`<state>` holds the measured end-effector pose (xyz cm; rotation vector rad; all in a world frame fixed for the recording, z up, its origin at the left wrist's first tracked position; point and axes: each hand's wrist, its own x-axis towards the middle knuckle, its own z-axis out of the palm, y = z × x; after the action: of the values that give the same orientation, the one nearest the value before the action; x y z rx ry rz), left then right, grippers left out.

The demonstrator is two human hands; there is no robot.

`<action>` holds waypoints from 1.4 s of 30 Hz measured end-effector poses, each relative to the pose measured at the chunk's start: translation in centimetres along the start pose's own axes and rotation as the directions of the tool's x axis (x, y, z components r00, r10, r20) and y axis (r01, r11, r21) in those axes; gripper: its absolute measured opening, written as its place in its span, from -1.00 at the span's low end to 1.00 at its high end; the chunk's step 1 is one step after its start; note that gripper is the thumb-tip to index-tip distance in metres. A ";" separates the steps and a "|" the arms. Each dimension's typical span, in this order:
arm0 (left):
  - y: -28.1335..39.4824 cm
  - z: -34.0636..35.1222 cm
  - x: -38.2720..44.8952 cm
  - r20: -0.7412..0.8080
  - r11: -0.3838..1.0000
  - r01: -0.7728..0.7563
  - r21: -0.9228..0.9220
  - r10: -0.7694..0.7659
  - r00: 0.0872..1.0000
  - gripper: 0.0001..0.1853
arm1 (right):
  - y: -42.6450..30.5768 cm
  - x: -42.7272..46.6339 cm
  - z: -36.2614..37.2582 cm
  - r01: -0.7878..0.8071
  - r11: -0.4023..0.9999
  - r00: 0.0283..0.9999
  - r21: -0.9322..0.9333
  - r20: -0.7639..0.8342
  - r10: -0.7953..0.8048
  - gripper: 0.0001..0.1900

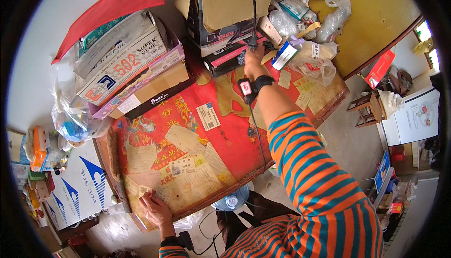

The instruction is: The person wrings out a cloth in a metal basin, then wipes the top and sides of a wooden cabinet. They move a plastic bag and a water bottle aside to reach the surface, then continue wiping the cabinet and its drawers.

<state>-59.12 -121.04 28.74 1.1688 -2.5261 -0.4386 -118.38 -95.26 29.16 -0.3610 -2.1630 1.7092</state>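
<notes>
My right hand (254, 60) reaches to the back of the red-covered table (229, 141), in front of a cardboard box (229, 36). A black plug (252, 42) on a black cable hanging from that box is at its fingertips. Dark speckled material (241, 59) shows beside the hand; whether the fingers grip it or the plug is unclear. My left hand (155, 209) rests on the table's near left corner, fingers slightly bent, touching or just beside a small paper card (144, 190). Several paper slips and a printed white card (208, 116) lie between the hands.
Super glue cartons (123, 64) are stacked at the back left. A blue-and-white box (286, 55) and plastic bags (315, 69) crowd the back right. A wooden stool (366, 108) stands beyond the right side. Below the front edge is a blue water bottle (230, 200).
</notes>
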 end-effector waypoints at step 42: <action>0.0 0.0 0.1 0.014 0.999 0.026 0.033 -0.026 1.000 -0.83 | -0.6 -5.0 2.1 -0.056 0.996 0.996 0.073 -0.062 0.061 -0.46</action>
<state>-59.16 -121.06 28.80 1.2157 -2.5420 -0.4154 -114.72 -99.29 28.72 -0.4583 -2.0589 1.7764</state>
